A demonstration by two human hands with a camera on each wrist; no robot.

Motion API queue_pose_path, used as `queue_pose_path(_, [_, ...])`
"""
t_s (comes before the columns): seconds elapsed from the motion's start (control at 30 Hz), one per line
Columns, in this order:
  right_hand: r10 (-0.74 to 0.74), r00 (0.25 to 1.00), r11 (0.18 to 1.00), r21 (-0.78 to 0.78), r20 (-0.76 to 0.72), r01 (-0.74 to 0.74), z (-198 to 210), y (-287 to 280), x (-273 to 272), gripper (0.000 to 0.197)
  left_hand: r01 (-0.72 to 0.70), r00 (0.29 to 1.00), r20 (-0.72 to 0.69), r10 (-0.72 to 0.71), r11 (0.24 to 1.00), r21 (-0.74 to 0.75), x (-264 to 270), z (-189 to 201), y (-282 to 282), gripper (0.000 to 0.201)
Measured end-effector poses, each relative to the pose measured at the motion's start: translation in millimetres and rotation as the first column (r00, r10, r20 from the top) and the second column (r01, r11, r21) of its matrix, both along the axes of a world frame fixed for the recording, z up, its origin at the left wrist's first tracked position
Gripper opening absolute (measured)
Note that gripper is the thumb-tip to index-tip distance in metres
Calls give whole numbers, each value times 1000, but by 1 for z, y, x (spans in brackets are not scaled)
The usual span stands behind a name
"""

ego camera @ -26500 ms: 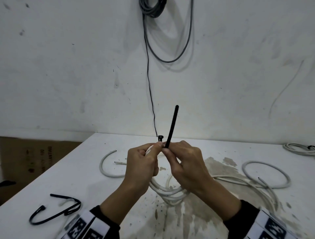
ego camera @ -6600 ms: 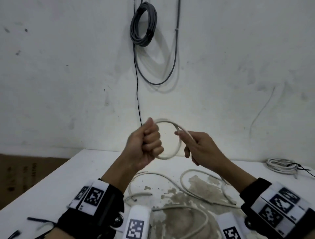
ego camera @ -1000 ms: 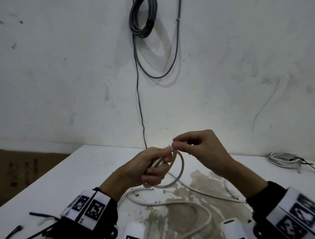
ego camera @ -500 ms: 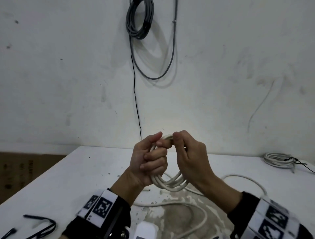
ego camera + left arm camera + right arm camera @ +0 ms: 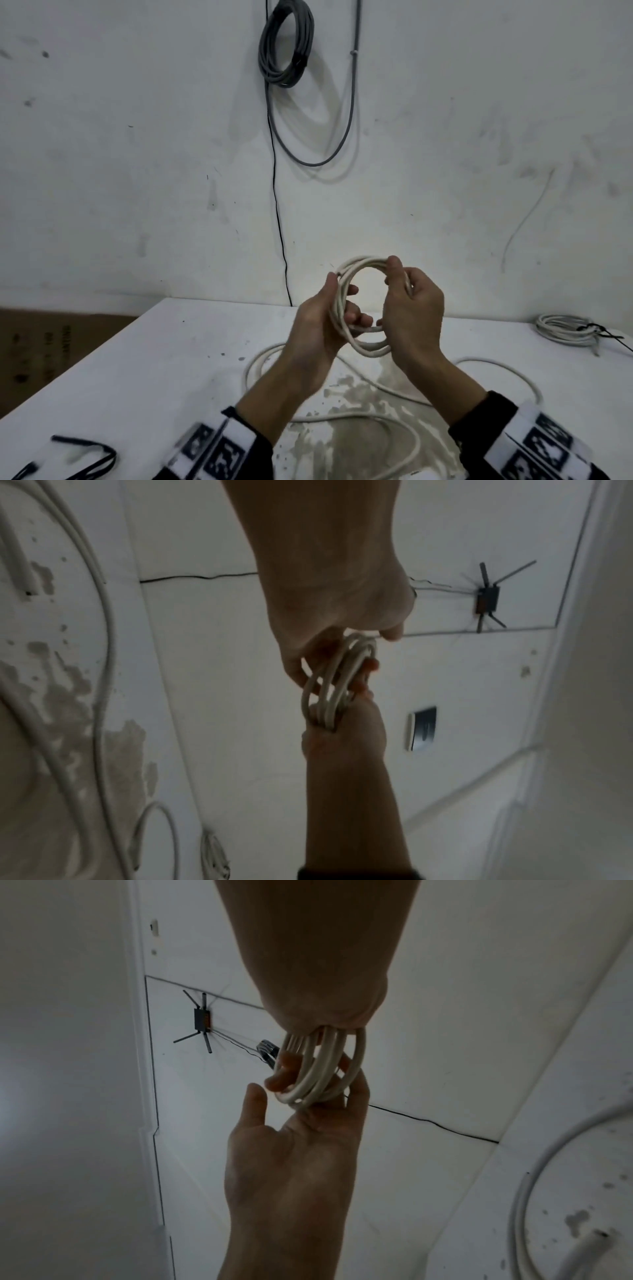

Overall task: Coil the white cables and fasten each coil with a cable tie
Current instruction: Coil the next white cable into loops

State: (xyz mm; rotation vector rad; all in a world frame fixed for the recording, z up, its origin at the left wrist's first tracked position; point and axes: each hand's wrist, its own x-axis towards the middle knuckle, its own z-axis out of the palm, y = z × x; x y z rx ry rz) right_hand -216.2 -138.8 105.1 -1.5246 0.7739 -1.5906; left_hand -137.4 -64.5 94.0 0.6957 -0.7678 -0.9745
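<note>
A white cable coil (image 5: 371, 351) of several turns hangs upright above the table, held between both hands. My left hand (image 5: 342, 298) holds its left side, fingers hooked through the ring and thumb resting on the outside. My right hand (image 5: 390, 294) grips the right side, with its thumb on top of the strands. In the right wrist view the coil (image 5: 325, 1069) runs out of my right palm and over the left fingers (image 5: 284, 1069). The cable's loose tail (image 5: 342, 416) lies in wide loops on the table below. Black cable ties (image 5: 85, 459) lie at the near left.
A white, stained table (image 5: 137, 377) stands against a white wall. A tied white coil (image 5: 565, 330) lies at the far right. A grey cable coil (image 5: 286, 44) hangs on the wall with a thin black wire below it. Brown cardboard (image 5: 51, 342) is left of the table.
My hands have drawn apart, and the coil now faces me as an open ring. The left fist has loosened into hooked fingers. The right hand has shifted to the ring's right side.
</note>
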Motion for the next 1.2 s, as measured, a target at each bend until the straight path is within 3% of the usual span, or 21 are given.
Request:
queue_pose_path(0.13, [-88,994,996,-16,67,89,-4,7,10,39,-332,935,-123,333,943,27,-21,-4,-9,44])
queue_pose_path(0.23, [-64,998,996,-56,26,65,-12,22,15,34,-451,855,-219,469,883,131,-16,1,-14,46])
queue_pose_path(0.3, [-29,1000,996,-88,-1,29,-17,30,15,30,-405,836,-333,435,900,161,-7,3,-15,48])
queue_pose_path(0.43, [22,998,1000,-5,-56,-22,-17,29,14,30,-156,844,-513,156,987,44,6,7,-12,49])
queue_pose_path(0.5, [92,995,982,166,-31,-86,-13,22,13,32,-41,873,-488,12,998,-50,10,6,-7,49])
queue_pose_path(0.57, [158,983,929,323,92,-180,-6,19,14,32,12,919,-390,-62,992,-128,10,3,-2,49])
queue_pose_path(0.67, [161,956,879,406,247,-253,0,22,16,33,-26,978,-207,-10,986,-168,1,-1,2,48])
queue_pose_path(0.77, [142,931,862,421,336,-284,1,28,21,32,-119,988,-116,99,976,-180,-8,-3,-1,46])
queue_pose_path(0.97, [264,890,744,509,372,-433,5,26,17,34,-359,929,-108,353,932,-43,-5,2,-5,37])
queue_pose_path(1.2, [378,838,631,553,393,-544,-1,20,8,30,-229,962,-129,241,968,106,8,8,0,44])
